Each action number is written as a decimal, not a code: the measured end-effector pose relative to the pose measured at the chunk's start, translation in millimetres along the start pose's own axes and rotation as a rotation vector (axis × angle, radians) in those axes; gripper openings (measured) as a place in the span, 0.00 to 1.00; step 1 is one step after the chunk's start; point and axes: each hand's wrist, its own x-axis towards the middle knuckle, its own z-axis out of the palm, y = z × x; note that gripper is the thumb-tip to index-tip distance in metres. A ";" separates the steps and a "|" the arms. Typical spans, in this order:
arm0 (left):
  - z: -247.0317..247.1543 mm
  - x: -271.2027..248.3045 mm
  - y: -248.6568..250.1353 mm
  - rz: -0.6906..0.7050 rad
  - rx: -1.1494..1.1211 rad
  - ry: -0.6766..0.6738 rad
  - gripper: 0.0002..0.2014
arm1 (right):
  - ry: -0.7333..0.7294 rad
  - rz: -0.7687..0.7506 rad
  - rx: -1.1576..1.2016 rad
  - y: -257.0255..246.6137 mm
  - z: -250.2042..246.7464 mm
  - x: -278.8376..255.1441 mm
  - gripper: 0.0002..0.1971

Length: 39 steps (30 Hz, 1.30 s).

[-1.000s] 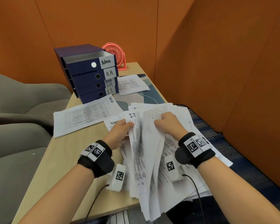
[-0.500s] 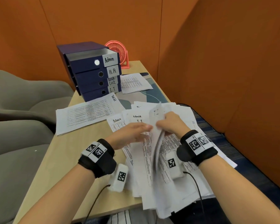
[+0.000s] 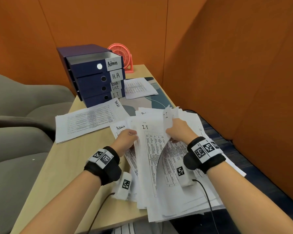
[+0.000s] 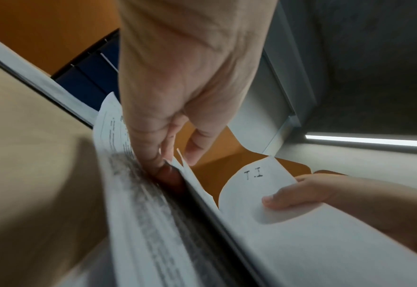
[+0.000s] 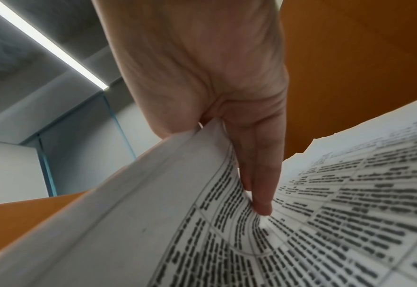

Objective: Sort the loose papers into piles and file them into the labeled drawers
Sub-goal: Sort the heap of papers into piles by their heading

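On my far left sits a grey sofa (image 3: pixel 15 115), pushed up against the wooden table (image 3: pixel 61 168). Next comes a flat pile of papers (image 3: pixel 88 122) headed "Task list", lying just in front of the blue drawers (image 3: pixel 95 78), which are labelled Admin, H.R, Task List and I.T from top to bottom; the Admin drawer stands pulled out. A pink fan (image 3: pixel 122 54) stands behind the drawers, and another small pile (image 3: pixel 139 87) lies just to their right.

My left hand (image 3: pixel 128 141) pinches the left edge of the loose stack of papers (image 3: pixel 167 183) that spreads over the table's near right corner; from the wrist view the thumb and fingers (image 4: pixel 153 136) are closed on a few sheets. An "I.T" sheet (image 3: pixel 149 149) lies on top between my hands. My right hand (image 3: pixel 178 130) grips a sheet (image 3: pixel 167 115) curled upward, also marked I.T, with fingers tucked beneath it.
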 end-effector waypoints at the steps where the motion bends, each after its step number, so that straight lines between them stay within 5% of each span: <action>1: -1.4 1.2 -0.4 -0.019 -0.016 -0.035 0.04 | -0.011 0.006 0.005 0.1 0.2 0.7 0.16; 5: 0.9 1.3 5.8 -0.098 -0.041 -0.123 0.09 | -0.067 0.063 0.045 2.6 0.6 1.8 0.15; 8: 16.3 -17.5 19.3 -0.005 0.591 -0.194 0.36 | -0.076 0.072 0.115 7.3 -1.0 -0.7 0.18; 10: 27.7 -36.0 30.5 0.186 0.891 -0.192 0.40 | -0.135 0.052 0.166 6.8 -4.5 -5.6 0.31; 12: 33.4 -44.9 32.7 0.293 0.955 -0.270 0.42 | -0.196 0.032 0.142 1.5 -5.2 -13.9 0.33; 16: 29.9 -44.3 34.8 0.172 0.788 -0.440 0.47 | -0.071 0.027 -0.062 -4.2 0.7 -15.3 0.07; 19: 19.5 -33.6 27.1 0.084 0.577 -0.212 0.49 | 0.003 0.102 -0.018 -0.1 -2.8 -12.9 0.07; 23: 6.9 -25.9 12.5 0.105 0.571 -0.053 0.46 | -0.007 0.156 0.115 12.8 -9.6 -10.2 0.06; 25: 7.8 -33.6 17.2 0.172 0.460 -0.054 0.44 | 0.010 0.143 0.145 14.0 -10.3 -9.5 0.10; 28: 13.8 -49.5 35.9 0.105 -0.041 -0.453 0.50 | 0.112 -0.008 0.137 -4.2 -8.6 -12.6 0.13; 30: 18.6 -51.9 42.7 0.042 -0.229 -0.535 0.47 | 0.112 -0.157 0.122 -24.4 -4.3 -20.1 0.22; 34: 7.2 -44.2 36.1 0.125 -0.346 -0.287 0.35 | -0.220 -0.397 0.402 -45.7 -1.0 -34.6 0.40; 35: -2.1 -43.9 31.4 0.132 -0.344 -0.184 0.30 | -0.159 -0.450 0.443 -44.9 -2.5 -36.5 0.42; 37: -29.3 -44.7 24.1 0.134 -0.373 -0.025 0.22 | 0.208 -0.478 0.318 -35.2 -8.5 -27.9 0.47; 39: -58.3 -45.7 20.9 0.150 -0.441 0.043 0.18 | 0.331 -0.304 0.323 -21.3 -14.5 -17.1 0.55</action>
